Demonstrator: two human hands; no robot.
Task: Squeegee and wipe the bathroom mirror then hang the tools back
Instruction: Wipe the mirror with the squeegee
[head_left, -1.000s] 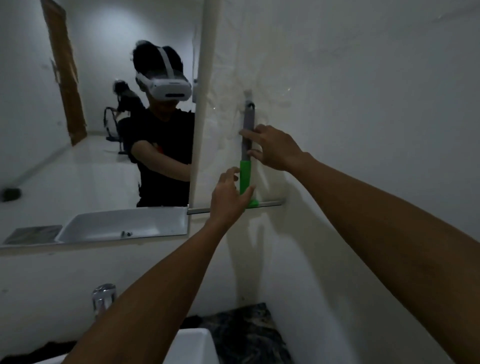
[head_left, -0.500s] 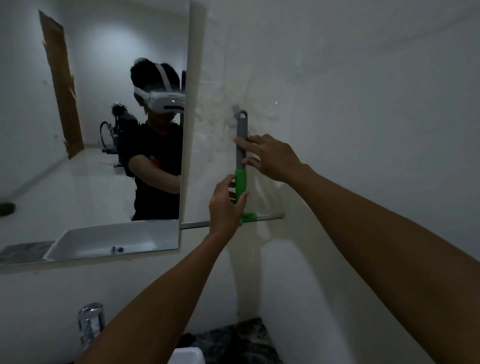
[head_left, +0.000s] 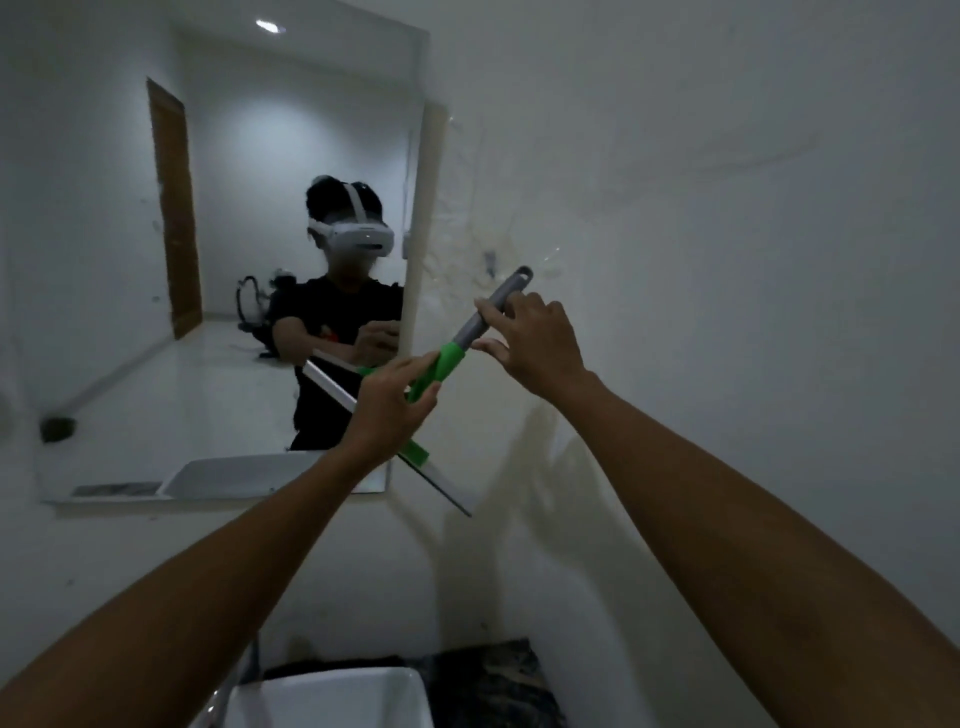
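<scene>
The squeegee (head_left: 451, 360) has a grey handle, a green neck and a long blade, and it tilts diagonally in front of the wall beside the mirror (head_left: 218, 249). My left hand (head_left: 387, 402) grips its green neck. My right hand (head_left: 535, 338) pinches the grey handle near its looped end. The blade (head_left: 436, 486) slants down to the right below my left hand, and its other end crosses the mirror's right edge. A small dark hook (head_left: 489, 258) sits on the wall just up and left of the handle's loop, free of it.
A white sink (head_left: 332, 699) and a tap (head_left: 249, 670) lie below, with a dark marbled counter (head_left: 488, 680) to the right. The white wall (head_left: 701, 208) fills the right side. The mirror reflects a person wearing a headset and a wooden door.
The squeegee hung upright on the wall hook before. Now it is off the hook and tilted, both hands having swung it toward the mirror. The camera has also turned left.
</scene>
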